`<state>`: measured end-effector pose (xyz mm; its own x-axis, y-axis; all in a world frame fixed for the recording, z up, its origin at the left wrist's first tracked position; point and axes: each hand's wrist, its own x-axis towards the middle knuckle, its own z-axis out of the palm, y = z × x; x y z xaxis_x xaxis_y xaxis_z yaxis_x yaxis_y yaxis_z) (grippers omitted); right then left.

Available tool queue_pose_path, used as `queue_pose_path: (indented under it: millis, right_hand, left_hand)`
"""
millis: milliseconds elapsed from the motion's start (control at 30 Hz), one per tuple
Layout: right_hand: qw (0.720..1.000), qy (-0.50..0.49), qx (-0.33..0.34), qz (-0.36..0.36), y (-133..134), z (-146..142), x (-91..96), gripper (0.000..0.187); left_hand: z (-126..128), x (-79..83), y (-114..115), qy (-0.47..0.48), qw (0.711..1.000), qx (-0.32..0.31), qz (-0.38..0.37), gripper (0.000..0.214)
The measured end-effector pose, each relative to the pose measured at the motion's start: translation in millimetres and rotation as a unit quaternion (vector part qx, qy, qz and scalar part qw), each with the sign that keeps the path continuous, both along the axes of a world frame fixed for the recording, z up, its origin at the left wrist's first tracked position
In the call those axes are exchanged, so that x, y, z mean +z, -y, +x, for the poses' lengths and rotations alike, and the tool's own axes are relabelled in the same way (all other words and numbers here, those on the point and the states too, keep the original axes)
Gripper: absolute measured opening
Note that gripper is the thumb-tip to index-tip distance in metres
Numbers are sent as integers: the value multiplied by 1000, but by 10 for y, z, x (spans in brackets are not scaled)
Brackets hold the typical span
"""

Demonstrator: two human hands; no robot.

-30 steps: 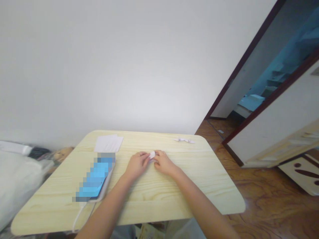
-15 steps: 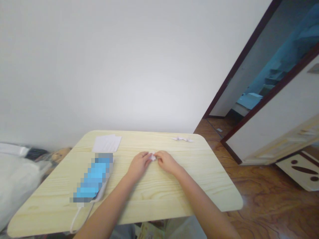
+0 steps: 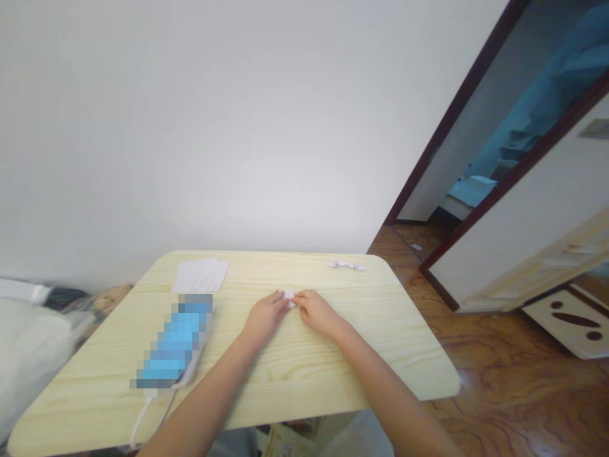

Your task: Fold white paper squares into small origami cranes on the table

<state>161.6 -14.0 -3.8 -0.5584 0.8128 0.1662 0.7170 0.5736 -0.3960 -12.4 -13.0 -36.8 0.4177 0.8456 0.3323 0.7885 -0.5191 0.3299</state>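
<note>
Paper sheets (image 3: pixel 200 276) on table (image 3: pixel 304 374), folded paper (image 3: pixel 346 265) to their right, wall (image 3: pixel 238 139) behind

Bright, soft indoor light — faint shadows; wide-lens bowing, blur toward the edges

**Light pine-grained table (image 3: pixel 380 362) with rounded corners, seen from the near side.**
Lying on top: paper sheets (image 3: pixel 200 276) by the far edge, a folded paper figure (image 3: pixel 346 265) toward the far right corner, and a pixelated blue object (image 3: pixel 174 343) trailing a white cable (image 3: pixel 141 416).
</note>
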Motion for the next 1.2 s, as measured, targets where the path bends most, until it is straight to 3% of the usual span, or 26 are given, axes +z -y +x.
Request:
queue_pose_path:
  millis: [567, 767, 1033, 1200]
  right_hand:
    - [998, 59, -10, 19, 124, 44, 0, 35]
    - [995, 91, -43, 9, 189, 50, 12, 38]
    - [994, 109, 7, -8, 142, 53, 41, 43]
    - [993, 116, 19, -2, 105, 87, 36, 42]
  left_hand:
    - [36, 56, 58, -26, 1000, 4, -16, 29]
    - [37, -31, 142, -48, 999, -11, -19, 36]
    - [3, -105, 235, -84, 996, 16, -26, 49]
    - [-67, -90, 233, -83, 996, -1, -23, 56]
